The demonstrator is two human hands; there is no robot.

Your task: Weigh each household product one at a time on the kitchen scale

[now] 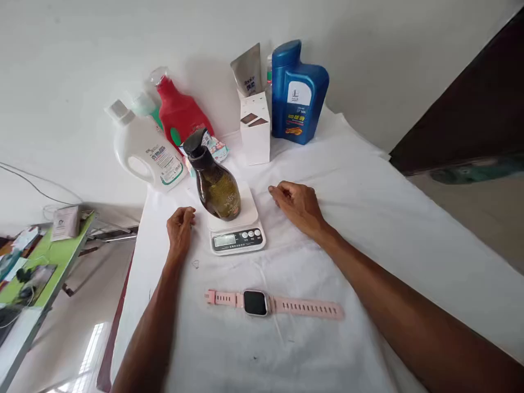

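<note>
A dark pump bottle [219,191] with olive-coloured contents stands on the white platform of a digital kitchen scale [239,240]. The scale's display is too faint to read. Left of the scale, my left hand [180,226] rests on the cloth, fingers curled in and nothing visible in them. My right hand [298,204] lies to the right of the scale, also loosely closed and apart from the bottle. Between my forearms, nearer to me, a smartwatch [255,303] with a pink strap is laid out flat, its screen dark.
Along the wall stand a white detergent bottle [149,147], a red bottle [180,112], a white box [256,131], a grey tube [249,71] and a blue jug [298,98]. A colourful packet [216,150] lies behind the pump bottle. A green table [61,245] holds clutter at left.
</note>
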